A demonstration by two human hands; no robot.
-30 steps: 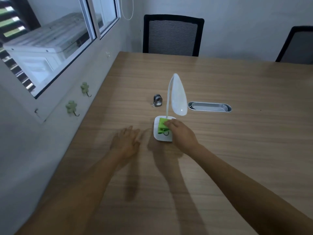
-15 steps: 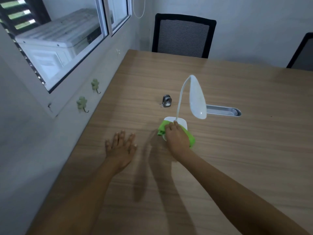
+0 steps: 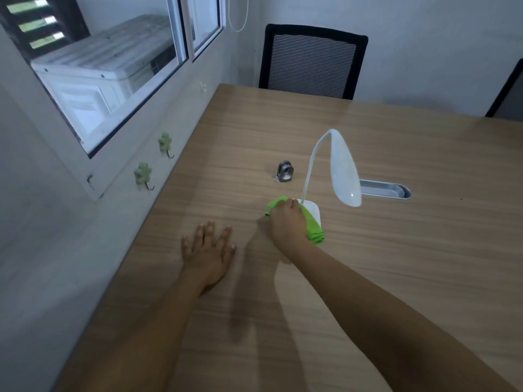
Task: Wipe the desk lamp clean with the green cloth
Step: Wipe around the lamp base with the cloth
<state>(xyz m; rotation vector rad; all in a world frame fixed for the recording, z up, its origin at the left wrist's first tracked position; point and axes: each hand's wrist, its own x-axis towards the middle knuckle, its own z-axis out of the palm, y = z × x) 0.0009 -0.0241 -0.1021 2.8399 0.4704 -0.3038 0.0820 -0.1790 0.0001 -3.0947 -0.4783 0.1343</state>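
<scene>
Head view: right hand [image 3: 287, 223] grips green cloth [image 3: 312, 227] on lamp base [image 3: 312, 209]; left hand [image 3: 208, 250] flat, open

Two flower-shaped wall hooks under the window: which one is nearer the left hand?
The lower flower hook, closer to the camera, is nearer the left hand. The other flower hook sits higher and farther along the wall.

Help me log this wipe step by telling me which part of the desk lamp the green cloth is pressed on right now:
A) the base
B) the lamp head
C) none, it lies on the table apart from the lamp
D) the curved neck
A: the right hand presses the green cloth down over the white base of the desk lamp, while the lamp head and curved neck stand bare above it.
</scene>
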